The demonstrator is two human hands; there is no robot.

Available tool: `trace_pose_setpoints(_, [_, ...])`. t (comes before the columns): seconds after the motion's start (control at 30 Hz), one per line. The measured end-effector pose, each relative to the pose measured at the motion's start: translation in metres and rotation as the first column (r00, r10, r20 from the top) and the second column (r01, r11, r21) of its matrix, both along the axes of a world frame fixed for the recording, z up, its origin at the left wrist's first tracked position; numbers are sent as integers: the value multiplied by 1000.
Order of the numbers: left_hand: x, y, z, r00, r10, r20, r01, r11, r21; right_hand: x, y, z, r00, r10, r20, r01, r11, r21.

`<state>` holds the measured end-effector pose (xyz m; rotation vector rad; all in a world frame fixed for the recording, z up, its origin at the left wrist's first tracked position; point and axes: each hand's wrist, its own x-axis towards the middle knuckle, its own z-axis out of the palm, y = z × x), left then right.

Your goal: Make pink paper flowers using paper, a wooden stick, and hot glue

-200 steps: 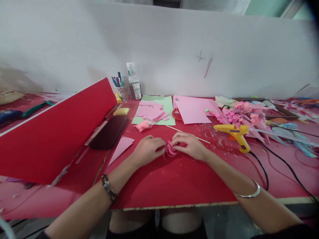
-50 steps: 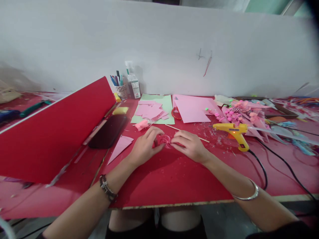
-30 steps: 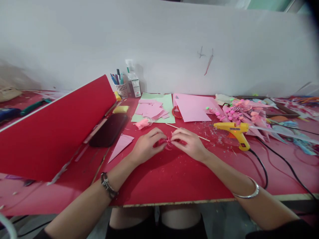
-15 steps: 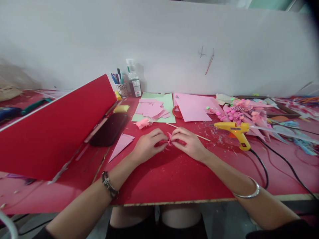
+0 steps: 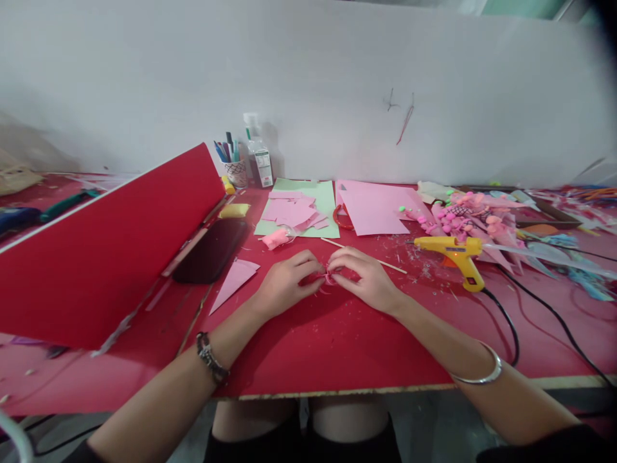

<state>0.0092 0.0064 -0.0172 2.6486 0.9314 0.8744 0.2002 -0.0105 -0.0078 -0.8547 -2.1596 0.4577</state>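
My left hand [image 5: 290,281] and my right hand [image 5: 362,278] meet over the red table, fingertips pinched on a small pink paper piece [image 5: 329,278]. Most of that piece is hidden by my fingers; a thin curled strip shows below them. Left of my left hand lies a folded pink paper cone [image 5: 236,283]. A thin wooden stick [image 5: 393,265] lies just behind my right hand. Beyond my left hand is a small pink packet [image 5: 276,239], near a stack of cut pink paper pieces [image 5: 292,211] on a green sheet [image 5: 325,191].
A yellow glue gun [image 5: 450,246] with a black cord lies at right, before a heap of pink paper cones [image 5: 482,218]. Pink sheets [image 5: 376,209] cover red-handled scissors [image 5: 340,218]. At left are a dark phone [image 5: 212,252] and a leaning red board [image 5: 125,257].
My right fingers have shifted slightly, and less of the pink paper piece shows above my fingertips. Everything else stays where it was.
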Motion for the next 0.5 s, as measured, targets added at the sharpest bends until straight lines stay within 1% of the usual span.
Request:
trace_pose_setpoints(0.17, [0, 0, 1, 1000, -14, -8, 14, 1000, 5, -1, 0, 0, 1000, 16, -17, -17, 1000, -15])
trace_pose_setpoints(0.3, [0, 0, -1, 999, 21, -42, -22, 1000, -6, -1, 0, 1, 1000, 9, -12, -9, 1000, -25])
trace_pose_setpoints(0.4, [0, 1, -2, 994, 85, -61, -86, 996, -9, 0, 1, 0, 999, -49, 2, 49, 999, -18])
trace_pose_setpoints(0.5, [0, 2, -2, 987, 141, -73, -144, 989, -30, 1, 1, -2, 983, -172, 56, 175, 984, -40])
